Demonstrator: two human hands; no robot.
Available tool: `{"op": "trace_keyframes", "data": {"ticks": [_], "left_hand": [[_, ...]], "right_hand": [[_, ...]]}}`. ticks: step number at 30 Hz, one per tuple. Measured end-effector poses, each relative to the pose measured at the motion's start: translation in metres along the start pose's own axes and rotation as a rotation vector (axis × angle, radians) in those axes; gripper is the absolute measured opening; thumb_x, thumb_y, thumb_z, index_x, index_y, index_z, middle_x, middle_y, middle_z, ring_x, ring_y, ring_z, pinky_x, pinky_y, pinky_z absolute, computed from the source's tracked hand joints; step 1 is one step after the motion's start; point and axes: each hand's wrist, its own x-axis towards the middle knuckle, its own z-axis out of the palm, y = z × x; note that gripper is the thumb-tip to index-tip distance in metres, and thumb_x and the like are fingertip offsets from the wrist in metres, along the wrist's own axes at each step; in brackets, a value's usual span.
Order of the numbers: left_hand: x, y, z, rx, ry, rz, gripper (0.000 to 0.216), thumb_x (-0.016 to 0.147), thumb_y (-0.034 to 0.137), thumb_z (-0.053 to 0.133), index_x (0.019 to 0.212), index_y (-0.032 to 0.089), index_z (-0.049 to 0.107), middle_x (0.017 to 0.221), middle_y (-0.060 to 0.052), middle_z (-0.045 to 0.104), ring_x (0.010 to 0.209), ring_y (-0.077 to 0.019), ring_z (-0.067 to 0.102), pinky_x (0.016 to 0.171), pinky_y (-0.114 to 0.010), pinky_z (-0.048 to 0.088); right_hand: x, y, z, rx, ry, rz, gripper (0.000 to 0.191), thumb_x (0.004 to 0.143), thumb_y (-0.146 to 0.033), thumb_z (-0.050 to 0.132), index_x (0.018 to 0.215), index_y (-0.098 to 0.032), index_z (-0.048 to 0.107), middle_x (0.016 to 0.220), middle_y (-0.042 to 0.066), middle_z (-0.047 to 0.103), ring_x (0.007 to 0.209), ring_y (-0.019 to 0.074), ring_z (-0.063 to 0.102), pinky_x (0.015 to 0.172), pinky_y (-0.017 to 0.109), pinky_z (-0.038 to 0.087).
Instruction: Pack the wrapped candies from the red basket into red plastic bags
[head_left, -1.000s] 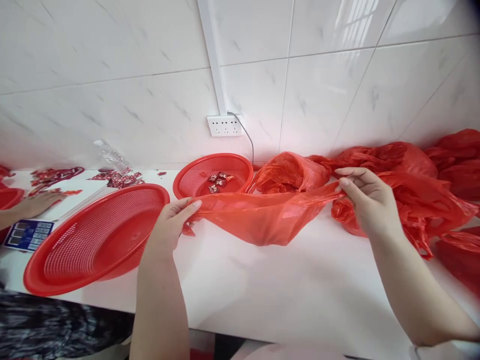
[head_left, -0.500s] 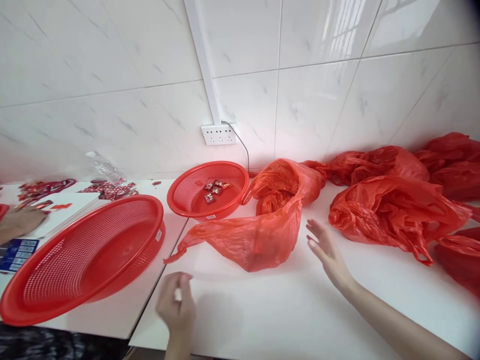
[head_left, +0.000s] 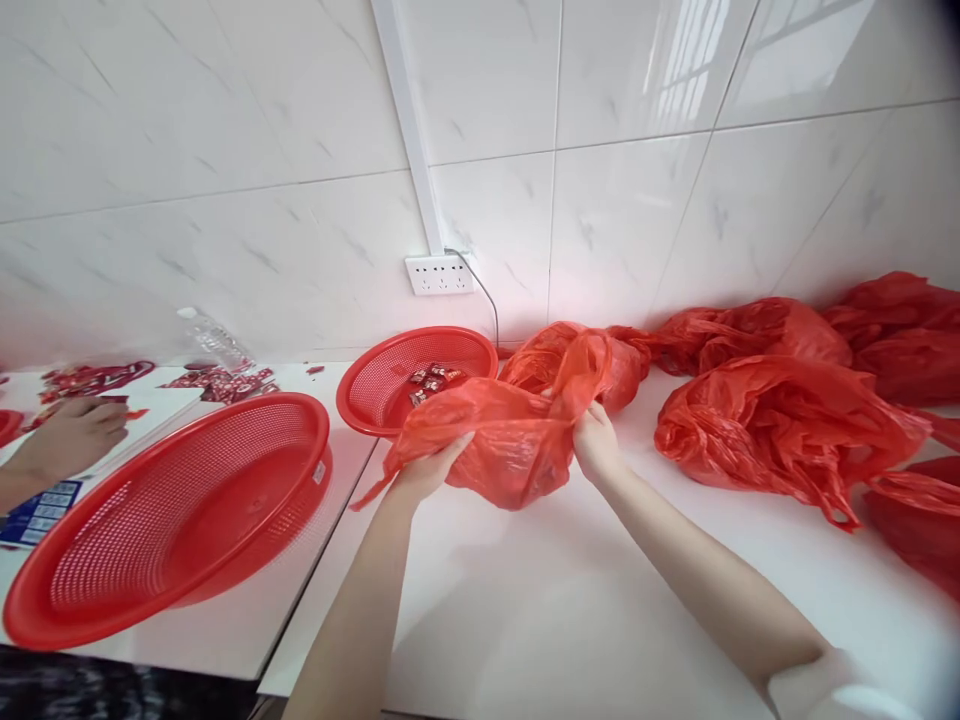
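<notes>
A thin red plastic bag (head_left: 517,465) is stretched between my two hands over the white table. My left hand (head_left: 431,472) is closed on the bag's left part, its fingers partly covered by the film. On the other side, my right hand (head_left: 598,440) grips the bag's edge near its raised right part. Behind the bag stands a small red plastic basket (head_left: 364,385) holding several small wrapped packets (head_left: 433,378); the bag covers part of its front.
A large red basket (head_left: 247,500) stands to the left, tilted. More red plastic bags (head_left: 780,430) lie on the right. Another person's hand (head_left: 75,435) is at far left near red packets (head_left: 225,383) and a clear bottle (head_left: 214,338). A socket strip (head_left: 440,275) is on the wall.
Both my hands have moved from beside the bag onto it and taken hold. The bag is lifted and pulled open sideways. The other person's hand has shifted right.
</notes>
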Motion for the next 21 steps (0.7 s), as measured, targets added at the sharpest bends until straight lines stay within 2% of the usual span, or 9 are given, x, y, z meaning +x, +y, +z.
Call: {"op": "trace_keyframes", "data": {"ticks": [1, 3, 5, 8, 10, 12, 15, 18, 21], "left_hand": [[0.002, 0.013, 0.001, -0.027, -0.024, 0.0, 0.043, 0.074, 0.052, 0.069, 0.107, 0.025, 0.068, 0.127, -0.007, 0.063, 0.126, -0.0314, 0.051, 0.105, -0.043, 0.042], [0.004, 0.032, 0.006, -0.087, -0.154, 0.027, 0.044, 0.075, 0.052, 0.069, 0.11, 0.025, 0.068, 0.127, -0.007, 0.063, 0.124, -0.0307, 0.053, 0.104, -0.043, 0.043], [0.005, 0.041, 0.011, -0.094, -0.203, 0.035, 0.052, 0.069, 0.047, 0.076, 0.116, 0.027, 0.065, 0.131, -0.007, 0.061, 0.125, -0.0315, 0.052, 0.103, -0.045, 0.043], [0.007, 0.036, 0.018, -0.015, -0.265, -0.03, 0.067, 0.06, 0.04, 0.084, 0.122, 0.03, 0.061, 0.136, -0.009, 0.056, 0.128, -0.0355, 0.047, 0.102, -0.052, 0.042], [0.008, 0.029, 0.022, 0.026, -0.292, -0.031, 0.061, 0.065, 0.043, 0.08, 0.122, 0.03, 0.061, 0.135, -0.009, 0.056, 0.128, -0.0357, 0.047, 0.103, -0.053, 0.041], [0.008, 0.025, 0.024, 0.043, -0.226, 0.08, 0.045, 0.078, 0.048, 0.067, 0.119, 0.029, 0.062, 0.131, -0.007, 0.059, 0.127, -0.0317, 0.048, 0.106, -0.049, 0.038], [0.005, 0.03, 0.028, 0.023, -0.175, 0.359, 0.037, 0.091, 0.046, 0.049, 0.12, 0.027, 0.061, 0.128, -0.006, 0.06, 0.128, -0.0257, 0.048, 0.108, -0.041, 0.037], [0.0, 0.039, 0.034, -0.064, -0.265, 0.556, 0.035, 0.094, 0.041, 0.044, 0.12, 0.025, 0.061, 0.127, -0.007, 0.058, 0.126, -0.0232, 0.047, 0.107, -0.038, 0.038], [-0.005, 0.041, 0.044, -0.192, -0.435, 0.57, 0.03, 0.093, 0.043, 0.045, 0.095, 0.023, 0.067, 0.105, -0.008, 0.066, 0.104, -0.0229, 0.06, 0.094, -0.038, 0.047]], "right_hand": [[0.005, -0.005, 0.004, 0.038, 0.03, 0.001, 0.024, 0.075, -0.045, 0.062, 0.08, -0.022, 0.067, 0.069, 0.001, 0.066, 0.069, 0.02, 0.061, 0.065, 0.031, 0.049], [0.013, -0.012, 0.012, 0.122, 0.066, 0.029, 0.02, 0.073, -0.042, 0.063, 0.077, -0.023, 0.065, 0.057, -0.002, 0.056, 0.056, 0.0164, 0.053, 0.058, 0.03, 0.045], [0.015, -0.015, 0.017, 0.203, 0.055, 0.062, 0.021, 0.073, -0.044, 0.062, 0.076, -0.023, 0.063, 0.055, -0.003, 0.053, 0.053, 0.0155, 0.05, 0.057, 0.03, 0.045], [0.011, -0.017, 0.02, 0.281, -0.057, 0.064, 0.041, 0.081, -0.06, 0.049, 0.086, -0.022, 0.065, 0.071, 0.003, 0.063, 0.07, 0.0207, 0.06, 0.068, 0.034, 0.05], [0.008, -0.018, 0.02, 0.315, -0.167, 0.058, 0.062, 0.083, -0.073, 0.035, 0.1, -0.022, 0.065, 0.086, 0.007, 0.068, 0.086, 0.0256, 0.064, 0.077, 0.039, 0.051], [0.006, -0.017, 0.02, 0.283, -0.217, 0.049, 0.065, 0.081, -0.076, 0.041, 0.111, -0.022, 0.062, 0.099, 0.009, 0.069, 0.099, 0.0275, 0.063, 0.084, 0.041, 0.05], [0.008, -0.012, 0.019, 0.125, -0.124, 0.023, 0.05, 0.072, -0.053, 0.072, 0.109, -0.022, 0.063, 0.106, 0.007, 0.069, 0.102, 0.026, 0.062, 0.089, 0.039, 0.048], [0.015, -0.001, 0.016, 0.071, -0.046, 0.075, 0.036, 0.072, -0.045, 0.072, 0.094, -0.018, 0.066, 0.093, 0.006, 0.071, 0.089, 0.0233, 0.064, 0.084, 0.037, 0.049], [0.022, 0.012, 0.013, 0.032, -0.122, 0.119, 0.028, 0.073, -0.043, 0.066, 0.085, -0.018, 0.066, 0.082, 0.004, 0.07, 0.079, 0.0206, 0.063, 0.078, 0.034, 0.049]]}}
